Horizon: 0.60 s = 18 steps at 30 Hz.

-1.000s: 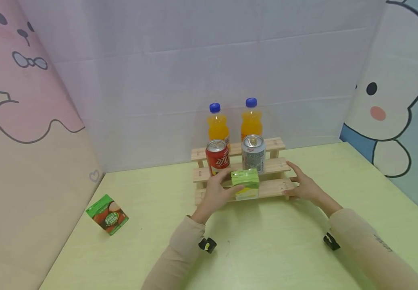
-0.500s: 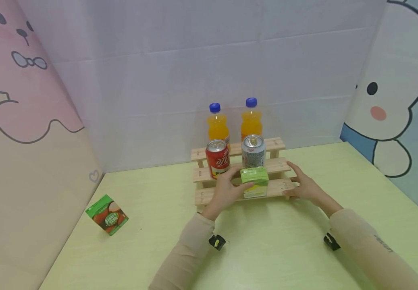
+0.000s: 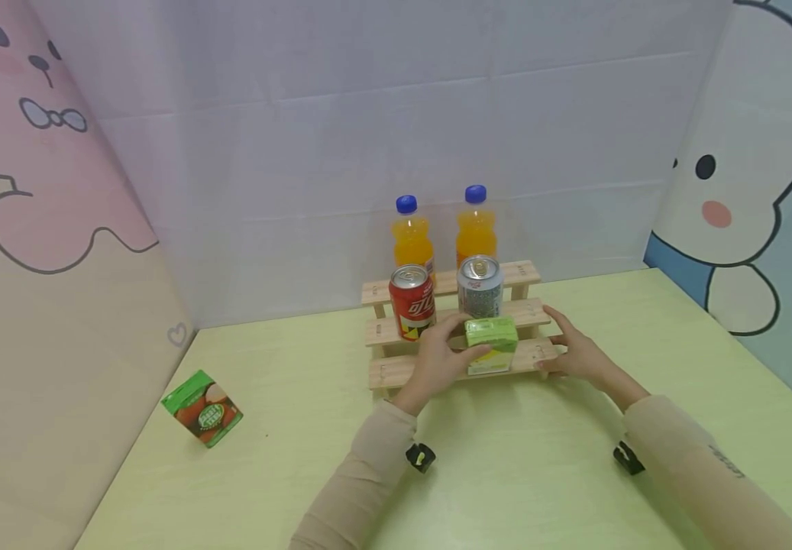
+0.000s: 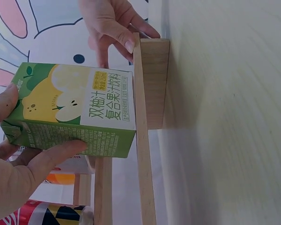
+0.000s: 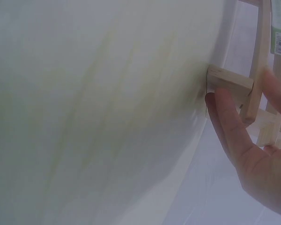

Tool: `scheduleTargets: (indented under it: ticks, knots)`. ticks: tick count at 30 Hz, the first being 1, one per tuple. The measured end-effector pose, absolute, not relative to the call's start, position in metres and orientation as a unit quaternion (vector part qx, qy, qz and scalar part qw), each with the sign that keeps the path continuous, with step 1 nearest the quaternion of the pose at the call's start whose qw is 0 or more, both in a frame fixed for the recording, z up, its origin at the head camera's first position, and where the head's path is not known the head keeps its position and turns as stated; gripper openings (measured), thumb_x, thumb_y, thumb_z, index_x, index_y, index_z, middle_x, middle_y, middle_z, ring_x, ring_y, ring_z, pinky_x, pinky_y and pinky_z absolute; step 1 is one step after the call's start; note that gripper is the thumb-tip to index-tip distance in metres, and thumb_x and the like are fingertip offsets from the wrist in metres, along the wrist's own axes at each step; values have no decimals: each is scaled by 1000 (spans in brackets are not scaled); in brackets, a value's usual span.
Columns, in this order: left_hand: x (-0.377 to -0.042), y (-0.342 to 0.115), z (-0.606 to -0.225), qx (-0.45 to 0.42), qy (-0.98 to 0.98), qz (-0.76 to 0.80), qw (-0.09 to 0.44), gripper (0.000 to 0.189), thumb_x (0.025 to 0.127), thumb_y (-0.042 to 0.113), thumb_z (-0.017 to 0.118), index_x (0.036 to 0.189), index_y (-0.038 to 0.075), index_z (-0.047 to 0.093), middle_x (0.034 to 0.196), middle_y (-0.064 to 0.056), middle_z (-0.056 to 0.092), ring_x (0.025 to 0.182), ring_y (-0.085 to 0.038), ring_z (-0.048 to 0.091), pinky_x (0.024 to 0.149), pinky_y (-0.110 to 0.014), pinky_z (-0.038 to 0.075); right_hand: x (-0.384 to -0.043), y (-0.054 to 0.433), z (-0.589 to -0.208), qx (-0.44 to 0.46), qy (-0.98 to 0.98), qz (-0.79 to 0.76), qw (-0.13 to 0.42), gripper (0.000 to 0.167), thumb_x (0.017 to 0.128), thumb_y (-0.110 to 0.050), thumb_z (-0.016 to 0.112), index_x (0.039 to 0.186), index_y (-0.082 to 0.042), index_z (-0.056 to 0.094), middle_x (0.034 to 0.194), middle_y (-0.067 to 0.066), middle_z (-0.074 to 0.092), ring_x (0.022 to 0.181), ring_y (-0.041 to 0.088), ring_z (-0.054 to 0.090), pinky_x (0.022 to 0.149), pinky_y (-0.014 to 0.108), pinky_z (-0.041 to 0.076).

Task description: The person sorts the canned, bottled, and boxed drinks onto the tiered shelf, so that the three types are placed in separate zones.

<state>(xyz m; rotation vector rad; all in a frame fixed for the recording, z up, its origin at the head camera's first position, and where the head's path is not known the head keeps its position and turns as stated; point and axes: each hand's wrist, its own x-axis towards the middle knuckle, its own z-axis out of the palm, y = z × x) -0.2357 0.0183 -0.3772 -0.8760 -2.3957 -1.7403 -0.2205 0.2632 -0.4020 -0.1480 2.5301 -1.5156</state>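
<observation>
In the head view my left hand holds a green and yellow juice box between thumb and fingers. The box stands upright on the lowest step of a three-step wooden rack, right of that step's middle. Its base meets the front board in the left wrist view, where the printed face of the juice carton shows. My right hand grips the rack's right end, thumb and fingers around the boards. The right wrist view shows fingertips against the rack's short leg.
A red can and a silver can stand on the middle step. Behind them, two orange drink bottles with blue caps stand on the top step. Another juice box, green and reddish-brown, lies on the table at left.
My left hand has shifted the green juice box to the right along the lowest step, from below the gap between the cans to below the silver can. The right hand stays put.
</observation>
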Motion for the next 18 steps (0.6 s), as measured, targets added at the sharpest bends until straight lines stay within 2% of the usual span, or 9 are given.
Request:
scheduleTargets:
  ticks: [6,11,18]
  knots:
    - [-234,20,-375,-284,-807,-513,74,39,75,21,75,108,6,60,107,-4,61,97,-13,55,82,-36,49,-220,262,-402,-49,849,-518,96,99,79,5,65,146,-14,-6,131,45,21,110,53,42,69,40,54]
    - [-235,21,-374,-268,-814,-510,79,43,75,20,75,111,6,57,108,-5,60,98,-15,54,86,-36,46,-220,262,-403,-48,851,-515,94,100,79,5,65,146,-14,-6,131,45,21,110,53,42,69,39,54]
    - [-235,21,-373,-266,-805,-523,90,47,77,12,73,117,0,52,110,-12,59,97,-22,58,86,-38,47,-221,262,-403,-47,851,-514,95,100,79,4,65,146,-14,-6,131,45,22,107,51,45,69,39,54]
